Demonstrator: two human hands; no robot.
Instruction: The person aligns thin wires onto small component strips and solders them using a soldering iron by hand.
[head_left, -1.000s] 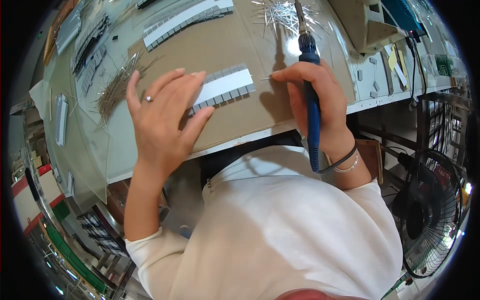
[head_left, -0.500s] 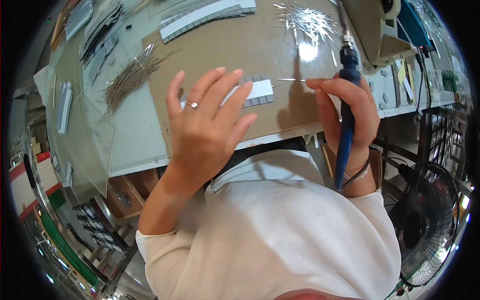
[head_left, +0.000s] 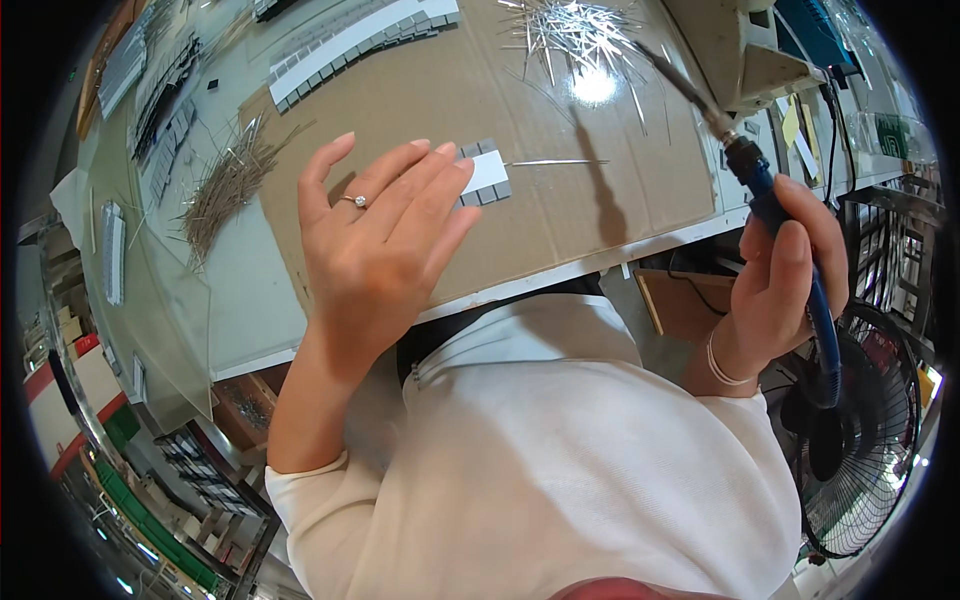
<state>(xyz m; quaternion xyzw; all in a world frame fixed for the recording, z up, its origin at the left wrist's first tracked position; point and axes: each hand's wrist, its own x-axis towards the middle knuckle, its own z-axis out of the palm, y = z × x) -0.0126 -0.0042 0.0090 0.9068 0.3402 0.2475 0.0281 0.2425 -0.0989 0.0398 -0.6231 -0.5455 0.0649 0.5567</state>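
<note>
My left hand [head_left: 375, 235] lies flat, fingers spread, over a short row of small grey tiles with a white strip [head_left: 487, 174] along it. The hand covers the row's left part. From its right end a thin silvery metal strip [head_left: 560, 162] points right on the brown board; whether they touch I cannot tell. My right hand [head_left: 790, 275] is closed around the blue handle of a soldering iron [head_left: 745, 160]. The iron tilts, its metal tip up and left, near a heap of shiny metal strips [head_left: 580, 40].
A longer tiled piece [head_left: 365, 45] lies on the cardboard [head_left: 400, 110] at the back. Thin brownish wires [head_left: 225, 190] are bundled at left. A beige machine [head_left: 740, 50] stands at far right, and a black fan [head_left: 850, 440] below the table's right side.
My right hand has drawn away to the right from the thin strip's end, and the soldering iron has swung from upright to a leftward tilt. My left hand stays over the tiles.
</note>
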